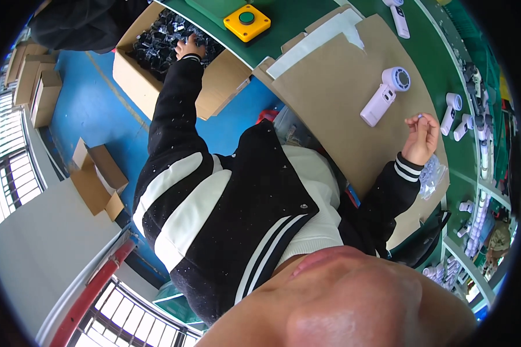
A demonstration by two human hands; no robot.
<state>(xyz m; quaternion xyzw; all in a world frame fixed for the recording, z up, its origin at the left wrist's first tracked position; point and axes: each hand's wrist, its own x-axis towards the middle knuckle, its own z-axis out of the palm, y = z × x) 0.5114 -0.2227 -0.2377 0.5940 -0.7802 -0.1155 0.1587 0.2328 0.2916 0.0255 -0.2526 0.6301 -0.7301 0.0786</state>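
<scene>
Small lavender piece (421,116), one: pinched between thumb and fingers of my right grip (421,137), raised above the worktop (425,61) near its right side. Handheld fan (380,104), lavender, one: lying on a brown cardboard sheet (330,98), near that grip, not touched by it. Clear plastic bag (432,178), one: just beside my right wrist. Dark small parts (156,45), a heap: in an open carton (134,87), my left grip (190,47) among them, fingertips partly hidden; whether it grasps any, I cannot tell. Yellow button box (248,31), green button: on the worktop, near the carton.
</scene>
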